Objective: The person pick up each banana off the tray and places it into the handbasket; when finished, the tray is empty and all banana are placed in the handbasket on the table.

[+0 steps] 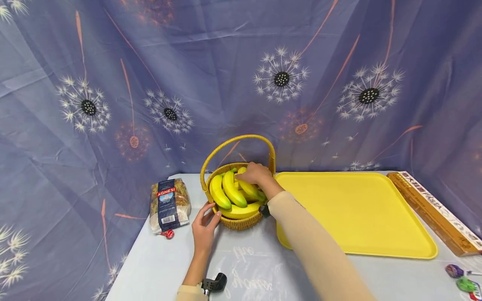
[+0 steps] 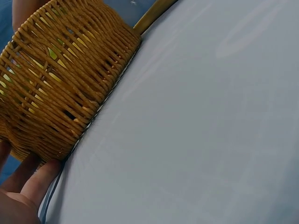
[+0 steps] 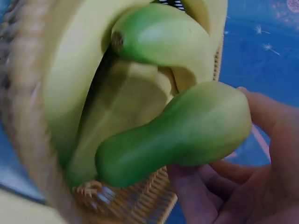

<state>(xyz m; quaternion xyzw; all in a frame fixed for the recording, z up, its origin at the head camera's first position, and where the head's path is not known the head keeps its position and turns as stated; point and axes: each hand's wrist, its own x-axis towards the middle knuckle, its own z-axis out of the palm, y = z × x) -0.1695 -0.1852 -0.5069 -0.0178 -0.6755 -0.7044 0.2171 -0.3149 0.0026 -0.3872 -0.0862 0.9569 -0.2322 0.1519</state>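
A yellow wicker basket (image 1: 241,225) with a tall arched handle holds several bananas, yellow with green ends. My right hand (image 1: 256,173) reaches in past the handle and grips one banana (image 3: 187,133) between thumb and fingers. In the right wrist view, that banana's green end points left over the other bananas (image 3: 154,35) in the basket. My left hand (image 1: 205,228) is at the basket's front left side, its spread fingers (image 2: 41,182) resting against the woven wall.
Right of the basket lies a yellow tray (image 1: 357,217), with a long pasta box (image 1: 437,213) along its far side. A bag of pasta (image 1: 169,205) and a red wrapped lollipop (image 1: 168,234) lie left. Small wrapped candies (image 1: 454,271) are at the right edge. A patterned curtain hangs behind.
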